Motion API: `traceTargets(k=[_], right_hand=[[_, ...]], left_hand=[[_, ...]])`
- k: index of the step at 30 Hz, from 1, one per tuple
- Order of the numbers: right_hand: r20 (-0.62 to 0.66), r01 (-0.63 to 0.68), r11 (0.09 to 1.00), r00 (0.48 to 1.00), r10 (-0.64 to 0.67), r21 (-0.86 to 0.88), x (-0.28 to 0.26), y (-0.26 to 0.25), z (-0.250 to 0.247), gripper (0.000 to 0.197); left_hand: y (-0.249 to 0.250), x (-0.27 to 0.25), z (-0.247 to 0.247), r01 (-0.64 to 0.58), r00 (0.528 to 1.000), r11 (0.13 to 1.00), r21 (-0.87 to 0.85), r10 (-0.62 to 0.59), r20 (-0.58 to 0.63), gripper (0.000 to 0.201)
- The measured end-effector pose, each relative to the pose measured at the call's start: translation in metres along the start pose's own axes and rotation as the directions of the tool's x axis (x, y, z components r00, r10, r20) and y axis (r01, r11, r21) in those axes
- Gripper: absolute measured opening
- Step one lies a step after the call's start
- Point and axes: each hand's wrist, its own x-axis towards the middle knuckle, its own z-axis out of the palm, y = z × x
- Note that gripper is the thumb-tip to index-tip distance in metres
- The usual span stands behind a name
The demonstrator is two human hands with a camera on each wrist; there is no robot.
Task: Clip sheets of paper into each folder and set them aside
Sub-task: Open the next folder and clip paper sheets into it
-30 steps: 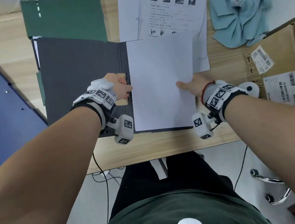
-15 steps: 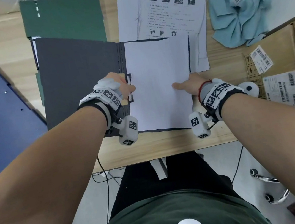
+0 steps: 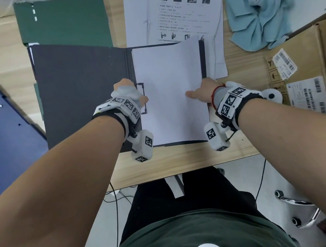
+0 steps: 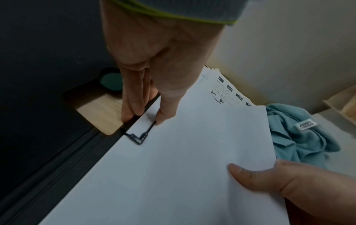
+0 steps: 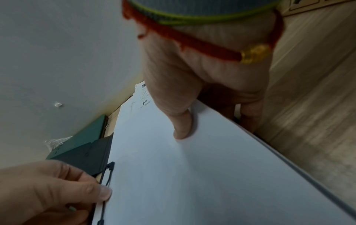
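An open black folder (image 3: 84, 92) lies on the table, with white sheets (image 3: 170, 93) on its right half. A black wire clip (image 3: 142, 97) sits at the spine over the sheets' left edge. My left hand (image 3: 134, 94) pinches this clip (image 4: 138, 138), thumb on the paper side and fingers (image 4: 131, 106) at the spine. My right hand (image 3: 197, 92) pinches the sheets' right edge, its thumb (image 5: 183, 121) on top of the sheets (image 5: 192, 175) and its fingers underneath.
A green folder (image 3: 63, 22) lies behind the black one and a blue folder (image 3: 0, 127) at the left. A stack of printed sheets (image 3: 183, 12), a light-blue cloth (image 3: 257, 9) and a cardboard box (image 3: 305, 69) are at the back right. The table's front edge (image 3: 183, 162) is near.
The sheets have slid left and squared up on the folder's right half, their left edge now under the clip. My right hand moved left with them; the left hand stays on the clip.
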Motion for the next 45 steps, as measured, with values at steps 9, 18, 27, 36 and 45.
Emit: traceTargets(k=[9, 18, 27, 36, 45], right_hand=[[-0.025, -0.124, 0.989, 0.992, 0.126, 0.079, 0.010, 0.041, 0.008, 0.088], [-0.075, -0.052, 0.942, 0.997, 0.028, -0.332, -0.014, -0.019, -0.019, 0.051], [0.025, 0.265, 0.906, 0.962, -0.272, -0.329, -0.045, -0.136, 0.028, 0.043], [0.077, 0.206, 0.858, 0.978, -0.193, -0.471, -0.048, -0.148, 0.072, 0.055], [0.189, 0.341, 0.921, 0.933, -0.307, -0.189, -0.068, -0.144, 0.026, 0.068]], left_hand=[[-0.007, 0.005, 0.005, -0.069, 0.998, 0.995, -0.068, 0.068, -0.007, 0.052], [-0.023, -0.028, -0.032, 0.066, 0.996, 0.998, 0.018, -0.065, -0.054, 0.048], [-0.122, -0.031, -0.073, 0.300, 0.938, 0.952, -0.062, -0.306, -0.165, 0.095], [-0.170, -0.026, -0.089, 0.339, 0.924, 0.913, -0.228, -0.368, -0.101, 0.087], [-0.125, -0.029, -0.161, 0.036, 0.963, 0.955, -0.296, -0.112, -0.245, 0.069]])
